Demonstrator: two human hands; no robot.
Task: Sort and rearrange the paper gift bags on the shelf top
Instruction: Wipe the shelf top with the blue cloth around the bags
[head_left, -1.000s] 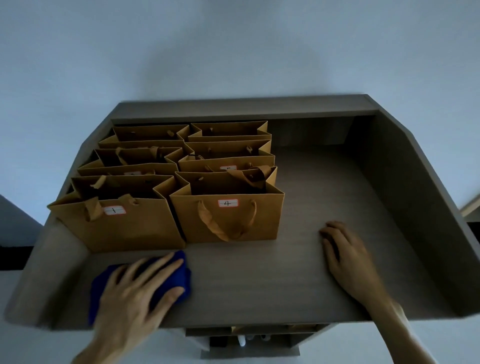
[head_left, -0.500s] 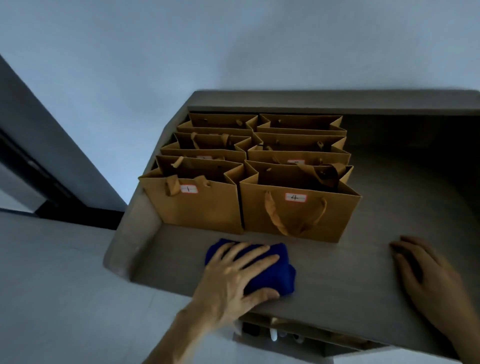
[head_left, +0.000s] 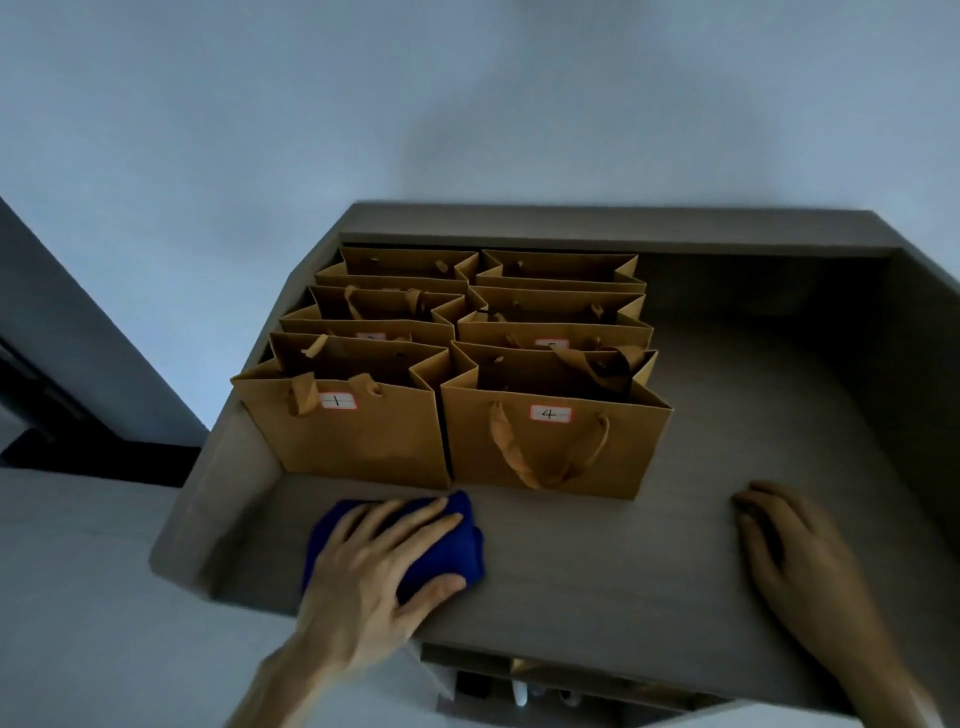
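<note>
Several brown paper gift bags stand in two rows at the back left of the shelf top (head_left: 597, 566). The front left bag (head_left: 358, 441) bears a label reading 1. The front right bag (head_left: 556, 452) bears a label reading 4, and its handle hangs down the front. My left hand (head_left: 374, 566) lies flat on a blue cloth (head_left: 457, 545) just in front of these two bags, fingers spread. My right hand (head_left: 789, 551) rests palm down on the bare shelf top to the right, holding nothing.
Raised walls edge the shelf top on the left (head_left: 208, 499), back (head_left: 597, 223) and right. A pale wall rises behind. Below the front edge, a lower shelf (head_left: 535, 680) holds small items. Bare surface lies right of the bags.
My left hand has slid the blue cloth along the front of the shelf top, and the view has swung sideways. My right hand stays flat on the surface.
</note>
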